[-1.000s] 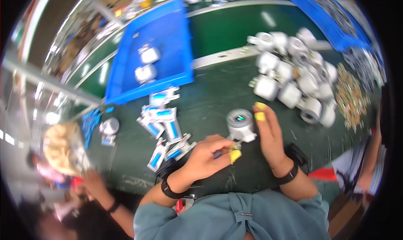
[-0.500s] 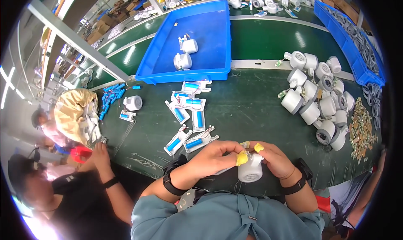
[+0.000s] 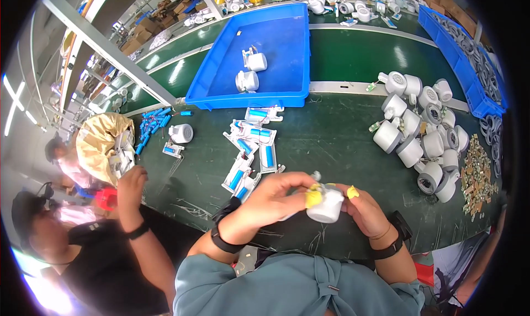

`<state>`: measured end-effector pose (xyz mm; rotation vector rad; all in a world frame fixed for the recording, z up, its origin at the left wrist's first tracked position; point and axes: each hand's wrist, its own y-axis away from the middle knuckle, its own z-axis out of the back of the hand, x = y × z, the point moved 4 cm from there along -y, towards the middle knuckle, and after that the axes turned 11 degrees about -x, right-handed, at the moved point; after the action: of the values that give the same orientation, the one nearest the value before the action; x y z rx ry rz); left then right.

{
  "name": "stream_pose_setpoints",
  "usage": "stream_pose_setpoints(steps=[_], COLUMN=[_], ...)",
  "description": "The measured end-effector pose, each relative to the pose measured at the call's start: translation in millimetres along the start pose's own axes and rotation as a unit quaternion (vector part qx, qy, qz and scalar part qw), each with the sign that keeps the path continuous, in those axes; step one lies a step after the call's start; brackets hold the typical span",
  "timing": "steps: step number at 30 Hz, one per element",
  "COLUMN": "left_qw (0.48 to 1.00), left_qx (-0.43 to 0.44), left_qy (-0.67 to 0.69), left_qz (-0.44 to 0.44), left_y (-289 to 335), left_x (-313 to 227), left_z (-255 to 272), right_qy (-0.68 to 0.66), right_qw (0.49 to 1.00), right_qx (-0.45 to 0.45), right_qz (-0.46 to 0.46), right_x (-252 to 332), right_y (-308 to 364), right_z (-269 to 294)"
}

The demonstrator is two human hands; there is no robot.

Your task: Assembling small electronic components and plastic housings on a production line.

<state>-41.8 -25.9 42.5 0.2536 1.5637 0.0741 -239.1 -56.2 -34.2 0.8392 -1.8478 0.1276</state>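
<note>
Inside the blue tray [image 3: 279,37], two white housings [image 3: 256,62] — both hands' fingers [image 3: 313,199] [image 3: 353,193] grip another housing [image 3: 327,207].

Left hand [image 3: 279,199] pinching here, thumb [image 3: 291,206] set below the index finger [image 3: 295,179]; right hand [image 3: 367,214] faces it from just beside, fingers curled inward; both forearms [image 3: 206,245] slant in behind the hands.

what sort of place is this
Most likely a factory assembly line: a heap of matching white housings lies on the green bench, small blue cylinders are piled at left, and a blue tray holds two more.
</note>
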Motion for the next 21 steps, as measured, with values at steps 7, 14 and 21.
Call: stream_pose_setpoints(steps=[7, 14, 21], left_qw=[0.955, 0.710, 0.655], left_qx=[-0.273, -0.462, -0.352], left_qy=[-0.040, -0.524, -0.623], left_qz=[-0.111, -0.090, -0.244], left_y=[29.0, 47.1, 18.4], left_x=[-34.1, -14.9, 16.8], left_z=[97.3, 209.1, 141.4], right_qy=[-0.047, -0.011, 0.024], right_qw=[0.996, 1.000, 1.000], right_qx=[-0.051, -0.021, -0.013], right_qz=[0.063, 0.019, 0.008], right_x=[19.1, 13.6, 10.7], right_y=[5.5, 4.6, 2.4], right_z=[4.5, 1.2, 3.9])
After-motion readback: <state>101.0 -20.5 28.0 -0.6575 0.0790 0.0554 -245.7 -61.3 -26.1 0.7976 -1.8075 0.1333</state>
